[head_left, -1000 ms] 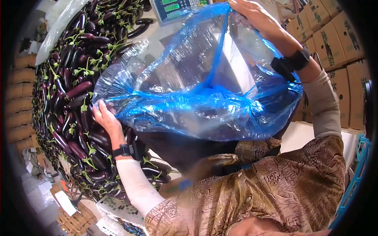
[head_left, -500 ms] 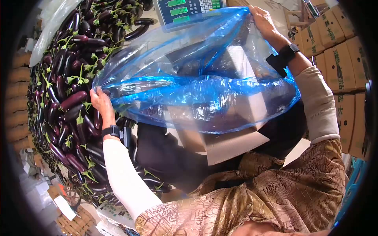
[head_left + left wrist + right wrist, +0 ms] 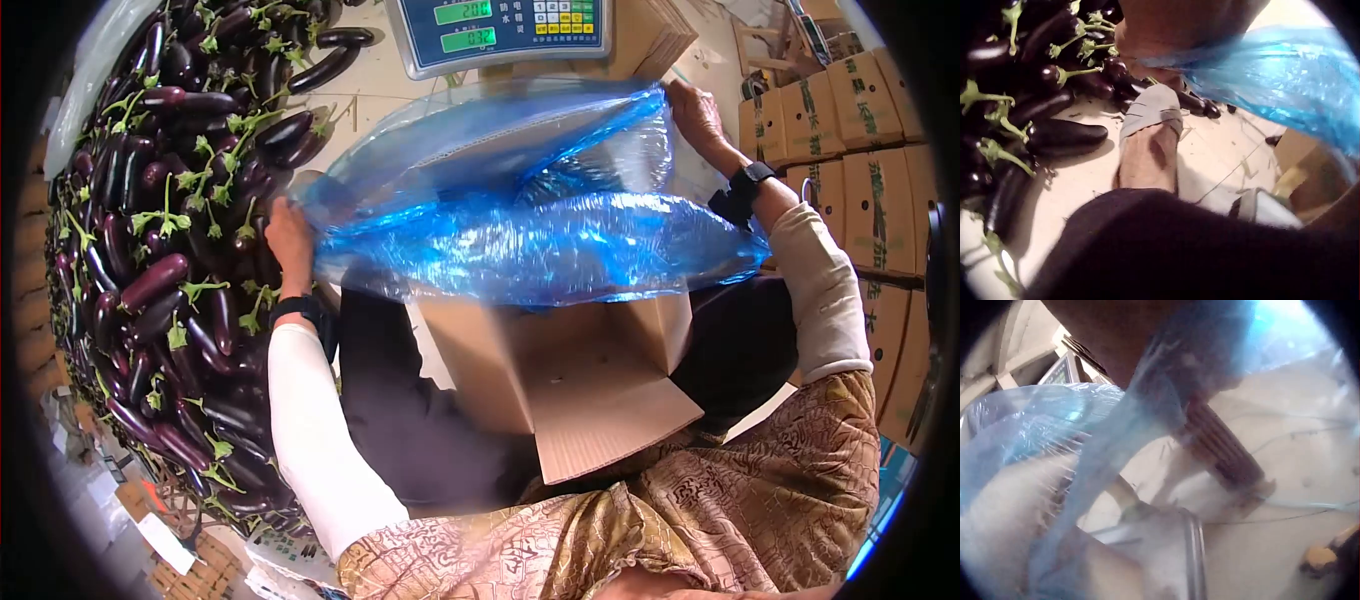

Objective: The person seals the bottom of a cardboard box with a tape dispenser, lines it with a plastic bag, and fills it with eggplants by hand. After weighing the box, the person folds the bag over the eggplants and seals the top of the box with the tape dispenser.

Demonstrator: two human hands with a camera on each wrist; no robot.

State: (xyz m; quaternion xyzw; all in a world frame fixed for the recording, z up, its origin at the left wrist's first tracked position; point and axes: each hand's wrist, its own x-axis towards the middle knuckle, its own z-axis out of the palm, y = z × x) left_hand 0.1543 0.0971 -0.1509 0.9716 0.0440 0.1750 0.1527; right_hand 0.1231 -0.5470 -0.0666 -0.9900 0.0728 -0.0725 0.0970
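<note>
Head view: both hands hold a blue bag (image 3: 540, 235) stretched over the open top of a box (image 3: 560, 370) that stands in front of the seated person. The left hand (image 3: 290, 240) grips the bag's left edge, fingers curled into the plastic, just beside the heap of eggplants (image 3: 160, 250). The right hand (image 3: 697, 115) pinches the bag's far right edge, raised a little above the box's corner. The bag's mouth is spread wide across the box, and its lower part sags in folds over the front wall. One flap (image 3: 615, 425) of the box hangs open toward the person.

A scale (image 3: 500, 30) with green digits on its display stands beyond the box. Stacked cartons (image 3: 850, 150) line the right side. The eggplants, dark purple with green stems, lie piled on the floor along the left.

Left wrist view: the bag (image 3: 1279, 81) runs from the palm off to the right, with eggplants (image 3: 1029, 94) close on the left and a shoe (image 3: 1147, 147) on the pale floor (image 3: 1079, 181) below. The fingers themselves are hidden at the top edge there.

Right wrist view: the bag (image 3: 1141, 431) trails down from the hand in a twisted fold, and the rest is blurred through the plastic.
</note>
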